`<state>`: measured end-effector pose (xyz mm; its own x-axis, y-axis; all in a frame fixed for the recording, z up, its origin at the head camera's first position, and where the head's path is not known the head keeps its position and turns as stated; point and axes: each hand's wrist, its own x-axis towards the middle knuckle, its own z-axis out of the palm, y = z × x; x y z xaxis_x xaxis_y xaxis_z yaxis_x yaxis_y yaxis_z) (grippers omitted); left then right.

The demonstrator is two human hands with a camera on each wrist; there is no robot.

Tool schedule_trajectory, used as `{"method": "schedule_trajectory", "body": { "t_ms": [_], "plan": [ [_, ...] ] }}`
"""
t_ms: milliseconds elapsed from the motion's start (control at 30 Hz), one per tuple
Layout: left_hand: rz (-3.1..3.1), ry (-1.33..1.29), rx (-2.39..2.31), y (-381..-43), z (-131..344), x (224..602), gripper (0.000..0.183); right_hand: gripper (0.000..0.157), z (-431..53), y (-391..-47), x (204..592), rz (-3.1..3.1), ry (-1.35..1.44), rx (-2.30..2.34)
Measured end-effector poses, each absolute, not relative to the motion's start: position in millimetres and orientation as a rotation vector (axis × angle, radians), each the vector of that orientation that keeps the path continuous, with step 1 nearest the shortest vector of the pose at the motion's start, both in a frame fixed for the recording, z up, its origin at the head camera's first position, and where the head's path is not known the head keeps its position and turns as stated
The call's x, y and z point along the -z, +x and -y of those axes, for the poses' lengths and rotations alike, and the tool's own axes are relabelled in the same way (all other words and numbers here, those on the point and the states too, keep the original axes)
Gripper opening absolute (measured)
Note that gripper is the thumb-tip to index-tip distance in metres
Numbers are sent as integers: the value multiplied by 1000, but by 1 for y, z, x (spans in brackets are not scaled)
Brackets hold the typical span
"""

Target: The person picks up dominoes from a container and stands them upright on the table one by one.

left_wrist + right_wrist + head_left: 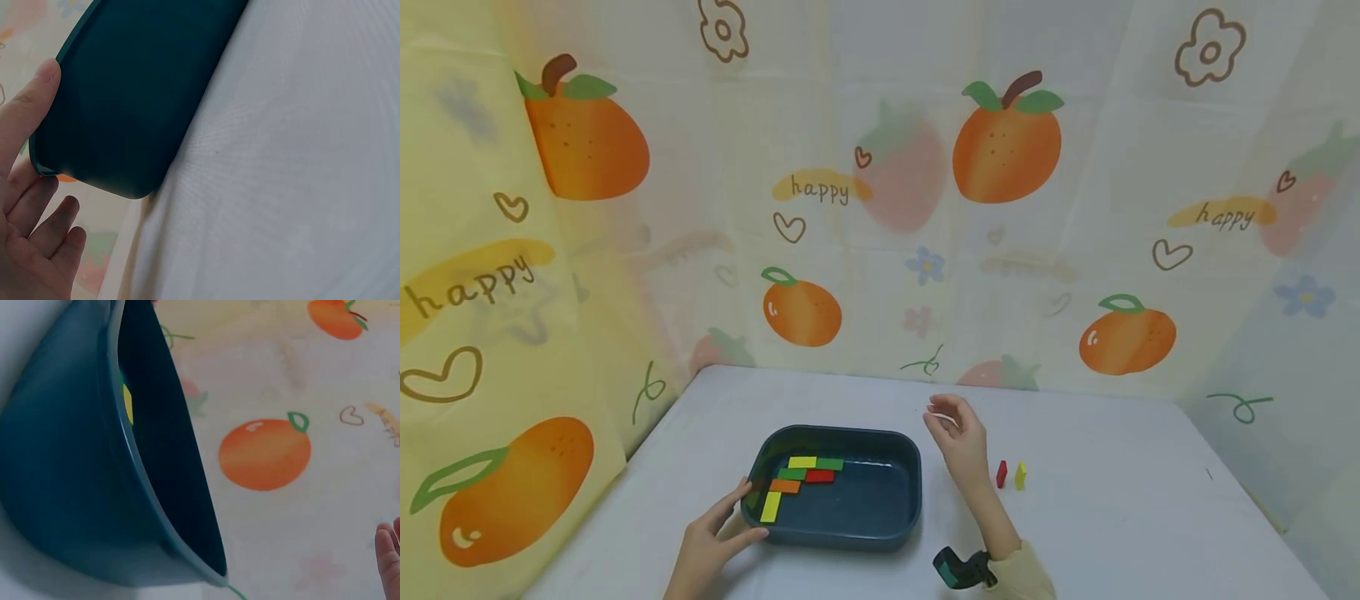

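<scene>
- On the white desk (1112, 517): a dark blue-green tray (880, 500), deep and rectangular, with rounded corners, smooth sides and a slim rim.
- Inside its left half: six small, plain-coloured, oblong blocks (792, 474), laid in a stepped run from the back toward the near left corner.
- At the back of the run, end to end: a bright yellow block (802, 462) and a green block (830, 464).
- Just in front, one step to the left: another green piece beside a red block (820, 477).
- Nearer again: an orange block (786, 486), then a second yellow piece, turned crosswise with its long side running front to back.
- At the tray's left end: the left hand (715, 533), fingers clamped on the near corner, thumb against the near side.
- Raised just beyond the tray's right end: the right hand (961, 437), fingers loosely bent, with thumb and fingertips apart.
- To the right of that forearm, upright on the desk and near each other: a standing red block (1002, 474) and a standing yellow block (1020, 476).
- Seen from the right wrist: the tray's curved outer wall, a shadowed interior and a sliver of yellow past the rim.
</scene>
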<state>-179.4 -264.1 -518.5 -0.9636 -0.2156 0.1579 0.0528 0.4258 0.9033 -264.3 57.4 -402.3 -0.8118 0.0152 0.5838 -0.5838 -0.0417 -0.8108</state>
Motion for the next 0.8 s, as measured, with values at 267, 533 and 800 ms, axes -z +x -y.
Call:
{"method": "schedule_trajectory", "body": {
  "t_ms": [267,533,800],
  "plan": [
    [2427,162,1560,-178,265,518,70,22,-37,-267,407,1825,688,-1891],
    [2420,129,1540,-180,265,518,69,27,-17,-269,413,1818,755,-1879],
    [2417,128,1561,-179,266,519,68,33,4,-269,430,1813,864,-1824]
  ]
}}
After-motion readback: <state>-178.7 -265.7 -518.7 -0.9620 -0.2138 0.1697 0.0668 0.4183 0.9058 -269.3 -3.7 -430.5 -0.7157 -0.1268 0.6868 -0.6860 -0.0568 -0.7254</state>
